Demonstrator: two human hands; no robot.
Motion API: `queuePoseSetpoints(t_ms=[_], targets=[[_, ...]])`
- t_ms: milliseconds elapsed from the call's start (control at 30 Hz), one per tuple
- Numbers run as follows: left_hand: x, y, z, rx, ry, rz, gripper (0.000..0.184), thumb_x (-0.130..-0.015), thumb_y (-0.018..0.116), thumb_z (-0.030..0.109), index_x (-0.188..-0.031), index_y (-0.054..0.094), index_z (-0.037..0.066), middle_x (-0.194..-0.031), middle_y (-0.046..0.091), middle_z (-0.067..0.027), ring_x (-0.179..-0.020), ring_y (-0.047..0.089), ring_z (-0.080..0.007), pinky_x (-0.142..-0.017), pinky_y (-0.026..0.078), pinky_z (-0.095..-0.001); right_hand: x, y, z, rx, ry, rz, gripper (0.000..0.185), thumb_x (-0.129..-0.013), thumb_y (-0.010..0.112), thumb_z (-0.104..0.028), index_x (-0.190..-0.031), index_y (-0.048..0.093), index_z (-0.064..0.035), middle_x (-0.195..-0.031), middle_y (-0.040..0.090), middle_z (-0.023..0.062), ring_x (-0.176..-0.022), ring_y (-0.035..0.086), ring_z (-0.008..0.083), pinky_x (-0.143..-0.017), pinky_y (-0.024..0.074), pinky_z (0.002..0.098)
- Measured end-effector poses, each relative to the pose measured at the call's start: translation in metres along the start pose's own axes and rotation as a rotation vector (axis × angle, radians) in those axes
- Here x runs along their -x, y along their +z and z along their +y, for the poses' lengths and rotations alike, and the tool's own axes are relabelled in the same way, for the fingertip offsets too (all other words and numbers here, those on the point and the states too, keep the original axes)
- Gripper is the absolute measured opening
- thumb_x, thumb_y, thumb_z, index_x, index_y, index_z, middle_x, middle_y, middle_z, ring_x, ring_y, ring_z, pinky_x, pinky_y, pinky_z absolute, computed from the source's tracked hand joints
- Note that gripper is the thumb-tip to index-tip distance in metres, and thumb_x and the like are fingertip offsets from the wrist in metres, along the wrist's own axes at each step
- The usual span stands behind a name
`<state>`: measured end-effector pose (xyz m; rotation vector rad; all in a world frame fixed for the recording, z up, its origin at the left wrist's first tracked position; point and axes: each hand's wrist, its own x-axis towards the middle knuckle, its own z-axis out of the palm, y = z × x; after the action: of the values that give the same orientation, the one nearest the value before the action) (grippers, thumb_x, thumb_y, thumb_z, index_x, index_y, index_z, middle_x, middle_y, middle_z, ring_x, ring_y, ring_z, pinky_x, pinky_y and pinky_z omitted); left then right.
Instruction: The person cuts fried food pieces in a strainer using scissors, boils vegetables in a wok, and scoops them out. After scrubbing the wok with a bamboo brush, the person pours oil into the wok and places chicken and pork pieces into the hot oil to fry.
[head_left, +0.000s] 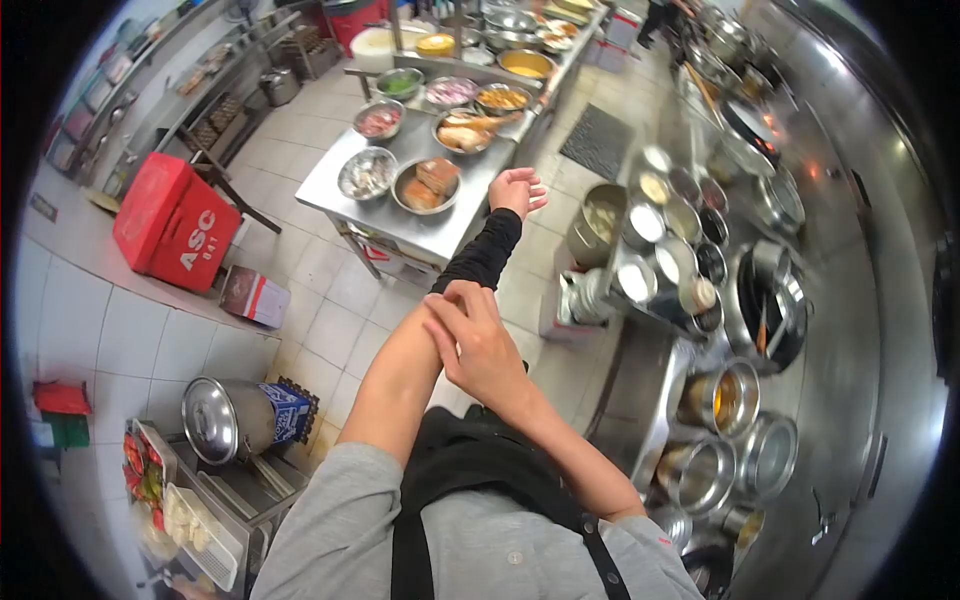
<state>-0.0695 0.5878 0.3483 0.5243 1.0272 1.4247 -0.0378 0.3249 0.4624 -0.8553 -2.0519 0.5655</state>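
A black arm sleeve (pixel 486 250) covers my left forearm from the wrist to partway below the elbow. My left hand (pixel 517 192) reaches forward beside the steel table's near right corner, holding nothing, its fingers loosely apart. My right hand (pixel 475 338) crosses over in front of my body. Its fingers and thumb grip the sleeve's upper edge on the left forearm; the pinched cloth is partly hidden under them. Nearest to my left hand on the table stands a steel bowl of brown meat chunks (pixel 436 184).
Bowls of food fill the steel table (pixel 335 196). A red bin (pixel 178 222) stands left, and a lidded pot (pixel 228 420) at lower left. On the right run a counter with seasoning containers (pixel 643 222), a wok (pixel 775 310) and several pots. A person stands far back.
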Motion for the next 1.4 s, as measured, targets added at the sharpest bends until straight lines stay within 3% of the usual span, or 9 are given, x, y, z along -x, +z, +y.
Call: queuePoseSetpoints(t_ms=[67, 167, 400, 567, 733, 867, 1100, 1300, 1400], targets=[[-0.058, -0.023, 0.012, -0.254, 0.171, 0.131, 0.024, -0.089, 0.052, 0.0, -0.106, 0.069, 0.001, -0.098, 0.072, -0.0124, -0.073, 0.072, -0.0246, -0.057, 0.062, -0.0368, -0.031, 0.006, 0.016, 0.026, -0.007, -0.018, 0.039, -0.087, 0.063, 0.001, -0.126, 0.059, 0.0049, -0.111, 0.053, 0.0185, -0.101, 0.056, 0.0347, -0.086, 0.0525, 0.0438], [-0.15, -0.059, 0.023, -0.741, 0.593, 0.296, 0.017, -0.081, 0.065, 0.007, -0.097, 0.071, 0.004, -0.089, 0.075, -0.0117, -0.079, 0.074, -0.0238, -0.075, 0.059, -0.0361, -0.079, 0.016, 0.046, 0.129, -0.025, 0.04, 0.032, -0.085, 0.058, 0.005, -0.117, 0.058, 0.0109, -0.109, 0.054, 0.0214, -0.099, 0.058, 0.0358, -0.087, 0.0534, 0.0439], [-0.219, -0.063, 0.128, -1.303, 0.618, 0.398, 0.025, -0.078, 0.064, 0.01, -0.103, 0.066, 0.009, -0.11, 0.066, -0.0135, -0.106, 0.065, -0.0365, -0.092, 0.051, -0.0458, -0.217, 0.032, 0.134, 0.258, -0.069, 0.137, 0.007, -0.087, 0.059, 0.002, -0.084, 0.061, 0.0072, -0.085, 0.06, 0.0169, -0.088, 0.064, 0.0318, -0.077, 0.0553, 0.0409], [-0.245, -0.084, 0.195, -1.682, 0.632, 0.368, 0.03, -0.08, 0.064, 0.011, -0.11, 0.061, 0.009, -0.114, 0.061, -0.0152, -0.109, 0.064, -0.0378, -0.093, 0.052, -0.051, -0.294, 0.065, 0.181, -1.44, 0.766, -0.016, 0.009, -0.086, 0.069, -0.012, -0.086, 0.064, -0.004, -0.07, 0.055, -0.0062, -0.06, 0.05, 0.0069, -0.054, 0.04, 0.0269], [-0.308, -0.125, 0.239, -2.473, 0.868, 0.054, 0.03, -0.08, 0.071, 0.017, -0.108, 0.062, 0.008, -0.112, 0.061, -0.0123, -0.107, 0.065, -0.0278, -0.085, 0.053, -0.0445, -0.358, 0.066, 0.148, -0.586, -0.122, -0.165, 0.013, -0.077, 0.067, -0.005, -0.082, 0.056, -0.0054, -0.072, 0.056, 0.0056, -0.064, 0.057, 0.018, -0.056, 0.0452, 0.0345], [-0.37, -0.13, 0.254, -2.551, 0.885, -0.411, 0.028, -0.085, 0.066, 0.02, -0.111, 0.067, 0.009, -0.12, 0.062, -0.0116, -0.113, 0.064, -0.0291, -0.088, 0.051, -0.0447, -0.413, 0.086, 0.106, -0.005, -0.647, 0.089, 0.018, -0.076, 0.066, -0.005, -0.083, 0.05, -0.0047, -0.073, 0.051, 0.0106, -0.063, 0.06, 0.0272, -0.056, 0.049, 0.0378], [-0.659, -0.155, 0.422, -0.882, 0.618, 0.74, 0.036, -0.08, 0.061, 0.023, -0.109, 0.073, 0.005, -0.103, 0.074, -0.0236, -0.1, 0.071, -0.0418, -0.091, 0.055, -0.0486, -0.427, 0.113, 0.16, 0.273, -0.212, 0.153, 0.021, -0.073, 0.07, -0.003, -0.087, 0.056, -0.0034, -0.081, 0.052, 0.0115, -0.06, 0.058, 0.0257, -0.052, 0.0484, 0.0381], [-0.762, -0.159, 0.576, -1.753, 1.355, 0.404, 0.026, -0.09, 0.064, 0.023, -0.113, 0.07, 0.012, -0.101, 0.07, -0.0206, -0.1, 0.067, -0.0393, -0.081, 0.054, -0.054, -0.38, 0.116, 0.19, 0.139, 0.275, 0.02, 0.019, -0.082, 0.067, -0.003, -0.098, 0.056, -0.0014, -0.092, 0.061, 0.017, -0.074, 0.067, 0.0334, -0.063, 0.0545, 0.0414], [-0.788, -0.163, 0.615, -1.883, 1.593, 0.373, 0.034, -0.097, 0.059, 0.017, -0.13, 0.063, 0.013, -0.12, 0.07, -0.013, -0.105, 0.068, -0.0284, -0.086, 0.058, -0.039, -0.345, 0.113, 0.209, 0.067, 0.586, 0.116, 0.014, -0.087, 0.063, -0.003, -0.099, 0.055, -0.0027, -0.093, 0.063, 0.0189, -0.078, 0.067, 0.0389, -0.067, 0.0537, 0.0468]])
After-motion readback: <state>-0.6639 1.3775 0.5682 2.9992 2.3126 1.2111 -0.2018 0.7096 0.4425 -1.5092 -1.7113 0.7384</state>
